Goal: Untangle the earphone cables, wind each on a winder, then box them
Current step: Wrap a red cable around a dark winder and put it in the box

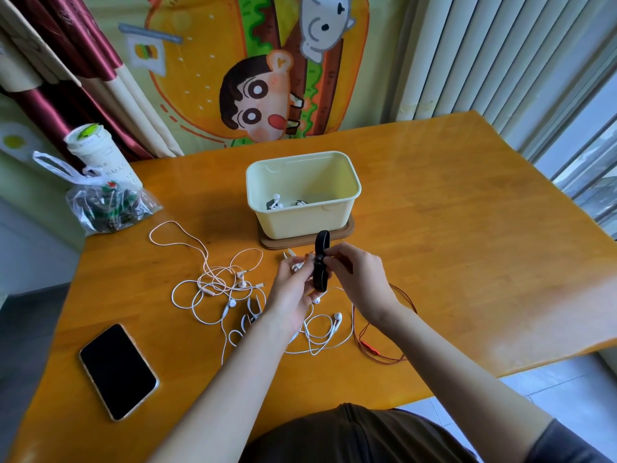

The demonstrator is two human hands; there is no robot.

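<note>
Above the table's middle, my left hand (293, 289) and my right hand (354, 272) both grip a black winder (321, 259), which stands upright between them. White earphone cable (329, 332) hangs from my left hand down to the table. A tangle of white and pink earphone cables (217, 282) lies left of my hands. A red earphone cable (374, 345) lies to the right, partly under my right forearm. The pale yellow box (334, 208) stands behind my hands on a brown lid, with two wound earphones (275, 202) inside.
A black phone (117, 370) lies face up at the near left. A plastic bag (107, 205) with dark contents and a white cup (90, 148) stand at the far left edge. The table's right edge borders a window.
</note>
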